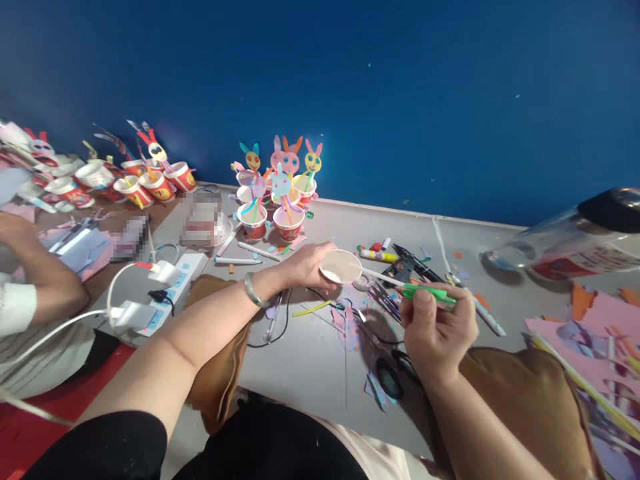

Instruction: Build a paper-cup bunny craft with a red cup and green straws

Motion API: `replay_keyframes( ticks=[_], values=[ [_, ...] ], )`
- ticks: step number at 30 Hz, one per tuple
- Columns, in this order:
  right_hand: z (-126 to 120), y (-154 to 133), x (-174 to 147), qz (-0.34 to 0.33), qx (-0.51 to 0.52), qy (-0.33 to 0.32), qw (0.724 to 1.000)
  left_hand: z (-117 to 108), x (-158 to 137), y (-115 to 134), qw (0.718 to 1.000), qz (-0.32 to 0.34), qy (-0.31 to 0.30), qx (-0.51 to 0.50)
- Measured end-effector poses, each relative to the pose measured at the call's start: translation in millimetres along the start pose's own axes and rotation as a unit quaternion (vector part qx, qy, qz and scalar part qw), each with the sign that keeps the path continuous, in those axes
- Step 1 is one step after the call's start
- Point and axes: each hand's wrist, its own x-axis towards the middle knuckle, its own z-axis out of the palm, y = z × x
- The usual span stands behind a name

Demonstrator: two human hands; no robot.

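Note:
Near the middle of the table, my left hand (pixel 313 267) is wrapped round a white paper cup (pixel 341 275), tilted so that its open mouth faces me. To the right, my right hand (pixel 440 327) pinches a bright green, pen-like piece (pixel 430 293) between thumb and fingers. A thin white stick (pixel 377 274) runs from the green piece to the cup's rim; whether it touches the cup I cannot tell. Black-handled scissors (pixel 390 379) lie below my right hand, among paper scraps (pixel 350 330) and a yellow strip (pixel 313 309).
Finished cups with paper rabbit heads (pixel 289 223) stand by the blue wall, with more red cups (pixel 133 191) further left. A power strip (pixel 175 293), markers (pixel 379 255), a clear bottle (pixel 565 250) and pink paper (pixel 590 333) lie around. Another person's arm (pixel 43 267) is at left.

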Motion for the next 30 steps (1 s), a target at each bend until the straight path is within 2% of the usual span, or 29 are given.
replay_keyframes(
  ticks=[5, 7, 11, 13, 17, 25, 30],
  values=[
    [-7, 10, -8, -0.170, -0.046, 0.000, 0.984, 1, -4, 13, 0.993, 0.094, 0.077, 0.002],
    [-12, 11, -11, -0.233, -0.072, -0.031, 0.969, 3, -8, 19, 0.987, 0.119, 0.107, 0.003],
    [-19, -2, -9, -0.288, -0.107, -0.125, 0.943, 10, -12, 24, 0.968, 0.190, 0.161, -0.040],
    [-20, -10, -5, -0.314, -0.114, -0.139, 0.932, 13, -13, 24, 0.957, 0.226, 0.177, -0.041],
    [-19, -18, -3, -0.339, -0.141, -0.150, 0.918, 16, -12, 23, 0.957, 0.223, 0.183, -0.025],
    [-18, -16, -11, -0.339, -0.189, -0.150, 0.909, 17, -13, 23, 0.963, 0.222, 0.148, -0.032],
    [-16, -14, -11, -0.349, -0.203, -0.146, 0.903, 19, -16, 27, 0.964, 0.213, 0.157, -0.023]
  ],
)
